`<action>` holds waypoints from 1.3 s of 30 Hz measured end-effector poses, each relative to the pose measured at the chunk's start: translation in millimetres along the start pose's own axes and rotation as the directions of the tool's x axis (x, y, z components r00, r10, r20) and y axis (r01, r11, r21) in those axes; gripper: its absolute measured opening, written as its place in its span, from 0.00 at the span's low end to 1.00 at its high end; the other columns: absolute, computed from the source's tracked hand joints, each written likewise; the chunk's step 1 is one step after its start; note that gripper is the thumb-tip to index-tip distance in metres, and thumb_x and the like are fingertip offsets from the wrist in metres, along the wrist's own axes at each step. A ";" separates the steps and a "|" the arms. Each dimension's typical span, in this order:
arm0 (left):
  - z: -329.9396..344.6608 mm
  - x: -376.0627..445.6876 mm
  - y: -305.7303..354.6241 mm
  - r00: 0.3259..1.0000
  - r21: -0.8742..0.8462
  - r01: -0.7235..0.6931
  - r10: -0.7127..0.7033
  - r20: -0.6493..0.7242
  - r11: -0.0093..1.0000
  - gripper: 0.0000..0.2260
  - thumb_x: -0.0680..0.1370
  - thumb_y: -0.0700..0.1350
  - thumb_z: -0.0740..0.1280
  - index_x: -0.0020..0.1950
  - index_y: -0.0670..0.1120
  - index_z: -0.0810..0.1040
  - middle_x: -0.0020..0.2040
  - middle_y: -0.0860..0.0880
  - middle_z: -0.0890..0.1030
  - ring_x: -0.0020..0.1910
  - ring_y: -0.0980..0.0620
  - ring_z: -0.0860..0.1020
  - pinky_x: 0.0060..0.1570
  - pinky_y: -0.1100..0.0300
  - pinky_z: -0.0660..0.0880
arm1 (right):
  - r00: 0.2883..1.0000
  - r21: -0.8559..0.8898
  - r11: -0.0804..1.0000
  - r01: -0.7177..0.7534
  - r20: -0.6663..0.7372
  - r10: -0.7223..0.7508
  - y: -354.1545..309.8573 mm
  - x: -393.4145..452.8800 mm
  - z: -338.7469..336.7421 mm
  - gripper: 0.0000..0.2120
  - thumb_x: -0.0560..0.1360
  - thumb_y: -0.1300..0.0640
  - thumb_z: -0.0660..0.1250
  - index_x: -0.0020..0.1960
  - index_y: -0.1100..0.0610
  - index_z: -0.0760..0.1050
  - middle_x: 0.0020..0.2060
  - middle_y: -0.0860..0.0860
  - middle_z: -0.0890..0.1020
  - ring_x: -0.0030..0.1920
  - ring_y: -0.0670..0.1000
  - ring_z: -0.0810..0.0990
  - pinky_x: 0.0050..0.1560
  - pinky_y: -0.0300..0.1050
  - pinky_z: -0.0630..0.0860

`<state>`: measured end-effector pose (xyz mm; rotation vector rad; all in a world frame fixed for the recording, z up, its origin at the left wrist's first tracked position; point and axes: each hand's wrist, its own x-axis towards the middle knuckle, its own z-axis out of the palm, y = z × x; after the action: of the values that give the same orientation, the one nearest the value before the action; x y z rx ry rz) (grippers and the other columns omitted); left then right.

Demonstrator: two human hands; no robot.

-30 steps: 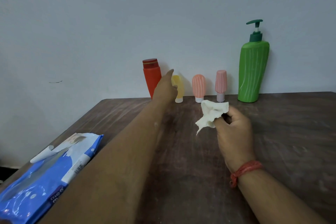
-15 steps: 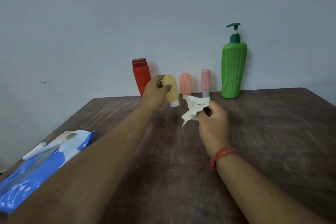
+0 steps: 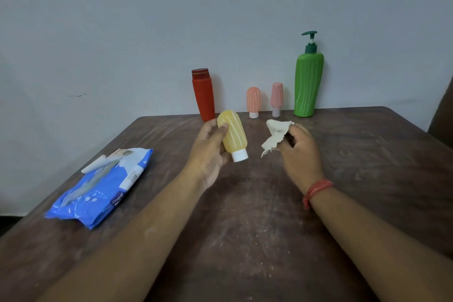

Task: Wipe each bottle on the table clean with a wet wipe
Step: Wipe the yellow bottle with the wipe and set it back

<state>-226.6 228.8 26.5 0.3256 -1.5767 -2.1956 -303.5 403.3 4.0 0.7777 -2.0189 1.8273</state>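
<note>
My left hand [image 3: 208, 152] grips a small yellow bottle [image 3: 234, 133] with a white cap, lifted above the table and tilted, cap toward me. To its right, my right hand [image 3: 300, 152] pinches a crumpled white wet wipe [image 3: 275, 136], a short gap from the bottle. Against the back wall stand a red bottle [image 3: 203, 94], a small orange striped bottle [image 3: 253, 102], a small pink bottle [image 3: 277, 98] and a tall green pump bottle [image 3: 307, 83].
A blue pack of wet wipes [image 3: 103, 186] lies at the left of the brown table [image 3: 245, 228], its flap open. A grey wall stands right behind the bottles. A dark object shows at the far right edge.
My left hand took the yellow bottle from the row at the back and brought it toward me, off the table. My right hand stayed beside it with the wipe.
</note>
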 end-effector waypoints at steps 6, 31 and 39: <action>-7.0 -15.8 -17.8 0.997 0.160 -0.018 0.006 0.076 0.987 0.11 0.83 0.55 0.64 0.66 0.59 0.74 0.58 0.43 0.82 0.48 0.40 0.86 0.41 0.42 0.84 | 0.993 -0.102 0.993 0.063 0.105 -0.052 -13.6 -23.8 -1.3 0.16 0.79 0.67 0.64 0.65 0.57 0.78 0.56 0.48 0.78 0.57 0.46 0.79 0.59 0.41 0.76; -10.1 -19.6 -26.5 0.885 0.269 0.048 -0.166 0.435 0.962 0.24 0.81 0.43 0.67 0.75 0.55 0.64 0.54 0.44 0.78 0.38 0.52 0.77 0.38 0.57 0.76 | 0.905 -0.425 0.816 0.392 0.337 -0.260 -15.4 -20.2 0.8 0.07 0.76 0.67 0.67 0.41 0.58 0.77 0.50 0.48 0.75 0.49 0.44 0.73 0.48 0.27 0.65; -7.9 -16.6 -27.9 0.916 0.291 0.094 -0.197 0.349 0.952 0.24 0.71 0.38 0.68 0.66 0.47 0.67 0.49 0.44 0.75 0.33 0.55 0.75 0.31 0.59 0.72 | 0.863 -0.457 0.759 0.463 0.428 -0.269 -18.2 -21.8 3.0 0.06 0.75 0.70 0.66 0.47 0.63 0.80 0.54 0.54 0.78 0.53 0.51 0.76 0.51 0.32 0.65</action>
<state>-214.1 237.3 -3.2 0.1052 -2.1316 -2.2547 -275.1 403.7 6.1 1.2552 -2.2158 0.8562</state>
